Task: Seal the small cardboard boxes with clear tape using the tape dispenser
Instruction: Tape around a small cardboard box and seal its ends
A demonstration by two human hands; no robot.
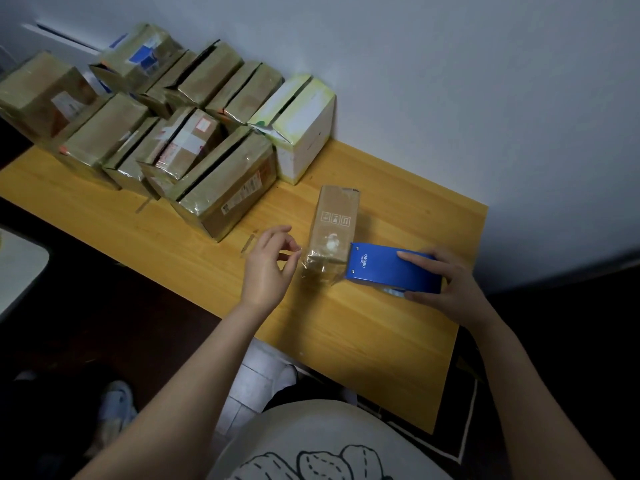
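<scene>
Box [334,220] closed, contents hidden, right hand [446,285] gripping tape dispenser [388,268]

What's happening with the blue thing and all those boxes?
A person is taping a small cardboard box on the wooden table. Their right hand grips the blue tape dispenser against the box's near end, where clear tape is wrinkled around it. The left hand is beside that end, fingers loosely curled; whether it touches the tape is unclear. More boxes sit by the wall.

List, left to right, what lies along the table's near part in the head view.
left hand → small cardboard box → blue tape dispenser → right hand
</scene>
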